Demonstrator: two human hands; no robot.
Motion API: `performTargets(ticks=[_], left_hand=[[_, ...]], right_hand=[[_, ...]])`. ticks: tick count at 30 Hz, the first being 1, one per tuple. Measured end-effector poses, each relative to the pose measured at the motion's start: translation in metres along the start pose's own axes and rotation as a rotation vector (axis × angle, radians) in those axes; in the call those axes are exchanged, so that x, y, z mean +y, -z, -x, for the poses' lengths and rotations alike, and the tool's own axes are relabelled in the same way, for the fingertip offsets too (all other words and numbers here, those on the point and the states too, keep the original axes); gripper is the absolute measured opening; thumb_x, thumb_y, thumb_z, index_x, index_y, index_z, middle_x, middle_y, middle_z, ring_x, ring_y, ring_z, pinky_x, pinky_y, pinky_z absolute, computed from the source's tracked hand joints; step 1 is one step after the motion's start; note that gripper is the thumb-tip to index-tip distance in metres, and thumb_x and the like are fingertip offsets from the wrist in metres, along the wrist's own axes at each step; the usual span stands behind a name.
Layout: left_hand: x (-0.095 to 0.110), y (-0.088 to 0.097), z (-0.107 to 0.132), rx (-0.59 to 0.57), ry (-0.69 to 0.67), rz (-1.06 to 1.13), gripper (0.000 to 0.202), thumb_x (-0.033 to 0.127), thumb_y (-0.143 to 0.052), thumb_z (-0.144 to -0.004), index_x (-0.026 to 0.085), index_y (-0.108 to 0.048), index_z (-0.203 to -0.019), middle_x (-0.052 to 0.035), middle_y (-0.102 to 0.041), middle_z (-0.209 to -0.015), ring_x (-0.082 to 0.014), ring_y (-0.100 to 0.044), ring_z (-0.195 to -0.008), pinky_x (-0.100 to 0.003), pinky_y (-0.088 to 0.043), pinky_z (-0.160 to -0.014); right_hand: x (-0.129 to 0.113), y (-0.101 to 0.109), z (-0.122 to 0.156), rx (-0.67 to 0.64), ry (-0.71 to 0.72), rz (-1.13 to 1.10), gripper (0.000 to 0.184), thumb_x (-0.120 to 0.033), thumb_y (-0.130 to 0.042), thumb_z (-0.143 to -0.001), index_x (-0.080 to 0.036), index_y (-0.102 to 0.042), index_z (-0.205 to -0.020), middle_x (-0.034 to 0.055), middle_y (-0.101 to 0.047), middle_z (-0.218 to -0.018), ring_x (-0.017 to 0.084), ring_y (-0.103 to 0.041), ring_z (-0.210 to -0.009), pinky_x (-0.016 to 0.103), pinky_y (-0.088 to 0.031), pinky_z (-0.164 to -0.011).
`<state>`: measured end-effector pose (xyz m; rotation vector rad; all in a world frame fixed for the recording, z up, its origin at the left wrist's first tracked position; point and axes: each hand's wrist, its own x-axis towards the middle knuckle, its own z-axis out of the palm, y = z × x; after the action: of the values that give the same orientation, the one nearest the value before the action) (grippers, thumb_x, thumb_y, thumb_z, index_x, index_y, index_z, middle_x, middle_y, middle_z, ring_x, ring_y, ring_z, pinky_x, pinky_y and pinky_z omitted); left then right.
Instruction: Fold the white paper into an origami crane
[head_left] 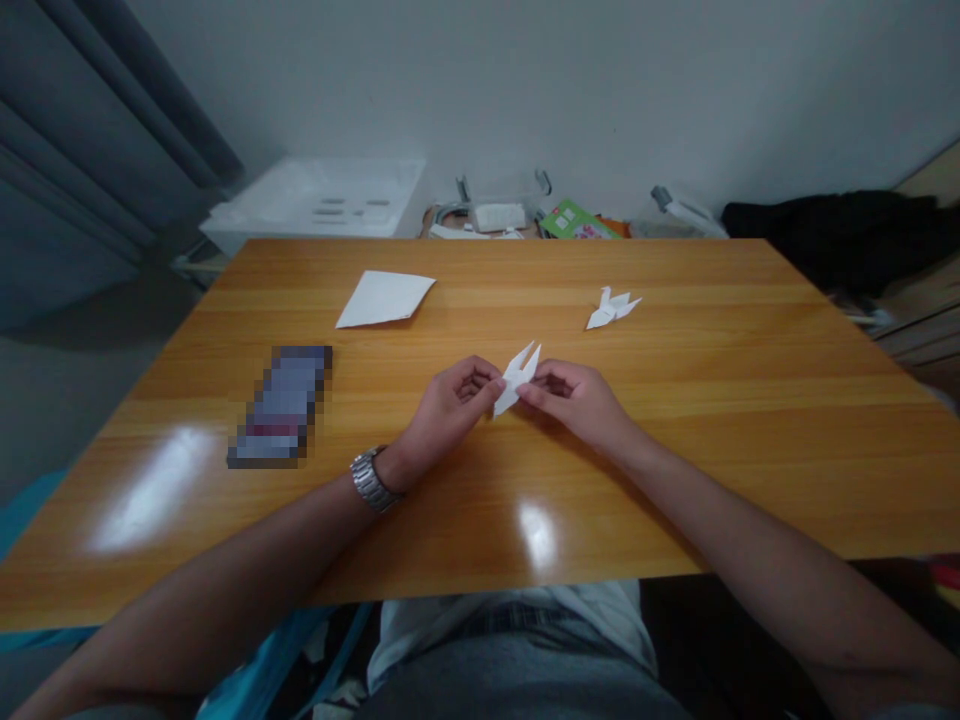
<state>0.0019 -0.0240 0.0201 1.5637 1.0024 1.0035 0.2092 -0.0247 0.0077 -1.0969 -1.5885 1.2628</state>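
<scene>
Between my two hands is a small piece of folded white paper [516,378], with two narrow points directed up and away from me and one point towards me. My left hand [459,402], with a metal watch [373,480] on its wrist, pinches the paper's left edge between thumb and curled fingers. On the right edge, my right hand [576,398] pinches it the same way, its thumb on the front face. Beyond my right hand, a finished-looking white paper crane [613,307] rests on the wooden table [465,520].
White paper sheets [386,298] lie at the table's far left. A blurred-out phone-like device [282,405] is left of my left hand. Behind the table are a white plastic bin [322,195], a green booklet [577,220] and dark cloth [840,235].
</scene>
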Motion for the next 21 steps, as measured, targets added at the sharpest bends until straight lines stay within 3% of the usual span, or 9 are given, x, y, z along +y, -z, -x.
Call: performTargets(ticks=[5, 17, 21], left_hand=[[0.0002, 0.0011, -0.0006, -0.025, 0.02, -0.012, 0.025, 0.041, -0.065, -0.091, 0.017, -0.063, -0.089, -0.0028, -0.067, -0.081, -0.0138, -0.062, -0.073, -0.025, -0.051, -0.069], [-0.0055, -0.0003, -0.0006, -0.054, 0.026, -0.041, 0.023, 0.038, -0.067, -0.09, 0.016, -0.065, -0.095, -0.0055, -0.072, -0.086, -0.0155, -0.069, -0.078, -0.026, -0.055, -0.071], [-0.0055, -0.0005, -0.0004, -0.111, -0.003, -0.047, 0.026, 0.042, -0.065, -0.093, 0.016, -0.066, -0.096, -0.006, -0.074, -0.089, -0.0161, -0.07, -0.08, -0.026, -0.056, -0.072]], right_hand=[[0.0007, 0.0013, -0.0012, -0.01, 0.023, 0.035, 0.025, -0.046, -0.072, -0.087, -0.021, -0.071, -0.09, 0.0038, -0.074, -0.093, 0.02, -0.068, -0.085, 0.033, -0.053, -0.082], [-0.0025, 0.006, -0.0008, -0.031, 0.008, 0.105, 0.024, -0.042, -0.073, -0.085, -0.019, -0.067, -0.08, 0.0022, -0.07, -0.079, 0.016, -0.062, -0.07, 0.029, -0.048, -0.067], [-0.0063, 0.0062, 0.0006, -0.036, -0.002, 0.097, 0.026, -0.044, -0.075, -0.083, -0.019, -0.067, -0.079, 0.0018, -0.069, -0.077, 0.016, -0.062, -0.069, 0.029, -0.049, -0.066]])
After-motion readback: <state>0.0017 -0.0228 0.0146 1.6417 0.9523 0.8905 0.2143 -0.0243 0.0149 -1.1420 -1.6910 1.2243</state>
